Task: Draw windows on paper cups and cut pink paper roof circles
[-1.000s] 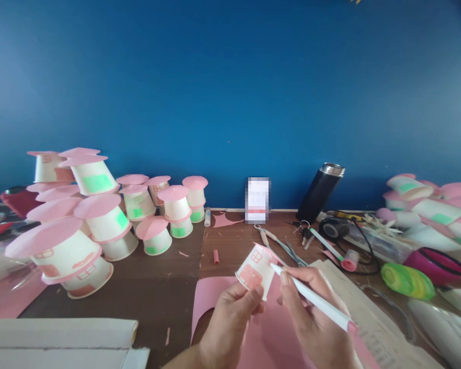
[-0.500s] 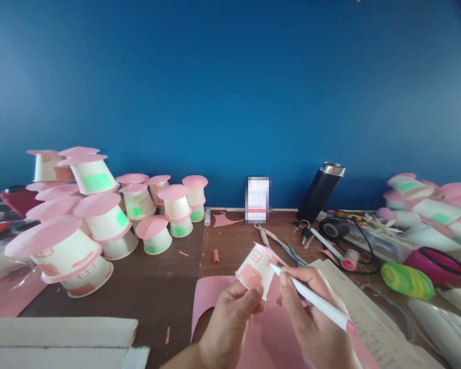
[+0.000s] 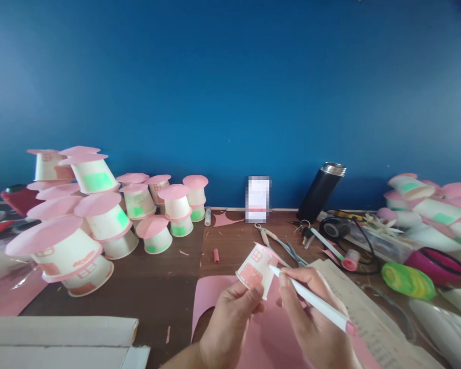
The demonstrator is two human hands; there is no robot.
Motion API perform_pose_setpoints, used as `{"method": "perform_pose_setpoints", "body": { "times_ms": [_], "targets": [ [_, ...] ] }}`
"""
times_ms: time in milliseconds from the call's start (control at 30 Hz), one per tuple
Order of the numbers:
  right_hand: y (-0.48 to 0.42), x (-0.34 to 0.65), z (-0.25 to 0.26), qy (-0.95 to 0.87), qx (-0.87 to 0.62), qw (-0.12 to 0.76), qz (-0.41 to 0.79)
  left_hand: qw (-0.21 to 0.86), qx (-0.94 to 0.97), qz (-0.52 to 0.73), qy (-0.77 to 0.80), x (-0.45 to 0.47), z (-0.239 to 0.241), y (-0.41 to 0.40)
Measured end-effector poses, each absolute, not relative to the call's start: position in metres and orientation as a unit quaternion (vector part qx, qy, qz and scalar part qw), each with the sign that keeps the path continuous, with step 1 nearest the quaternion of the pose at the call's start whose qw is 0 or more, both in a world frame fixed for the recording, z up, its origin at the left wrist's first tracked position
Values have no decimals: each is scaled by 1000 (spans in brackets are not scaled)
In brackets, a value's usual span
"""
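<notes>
My left hand (image 3: 228, 320) pinches a small white paper cup (image 3: 254, 269) held upside down and tilted, with a pink door and window drawn on its side. My right hand (image 3: 311, 320) grips a white pen with a pink end (image 3: 315, 301); its tip touches the cup's right side. Both hands hover over a pink paper sheet (image 3: 211, 297) lying on the dark wooden table (image 3: 157, 287).
Piles of finished cup houses with pink round roofs (image 3: 88, 215) fill the left; more lie at the far right (image 3: 426, 205). Scissors (image 3: 282, 246), keys, a black flask (image 3: 319, 190), tape roll (image 3: 332, 228), green lid (image 3: 406, 280), magenta bowl (image 3: 435, 265) and cardboard (image 3: 61, 341) surround the hands.
Almost nothing differs; the pen tip stays on the cup and both hands hold their places, with only a slight shift of the view.
</notes>
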State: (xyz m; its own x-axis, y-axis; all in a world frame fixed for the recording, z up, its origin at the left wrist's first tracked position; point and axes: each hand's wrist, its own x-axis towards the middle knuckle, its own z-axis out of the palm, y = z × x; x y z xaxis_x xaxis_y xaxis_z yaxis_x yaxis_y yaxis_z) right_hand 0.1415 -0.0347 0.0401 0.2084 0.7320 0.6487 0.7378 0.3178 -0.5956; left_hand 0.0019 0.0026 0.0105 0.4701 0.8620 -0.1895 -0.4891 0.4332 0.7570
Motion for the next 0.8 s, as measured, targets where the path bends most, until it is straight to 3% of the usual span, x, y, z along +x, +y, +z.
{"method": "perform_pose_setpoints", "body": {
  "times_ms": [800],
  "targets": [
    [-36, 138, 41, -651, -564, 508, 3, 795, 326, 432, 276, 2, 6, 4]
  ]
}}
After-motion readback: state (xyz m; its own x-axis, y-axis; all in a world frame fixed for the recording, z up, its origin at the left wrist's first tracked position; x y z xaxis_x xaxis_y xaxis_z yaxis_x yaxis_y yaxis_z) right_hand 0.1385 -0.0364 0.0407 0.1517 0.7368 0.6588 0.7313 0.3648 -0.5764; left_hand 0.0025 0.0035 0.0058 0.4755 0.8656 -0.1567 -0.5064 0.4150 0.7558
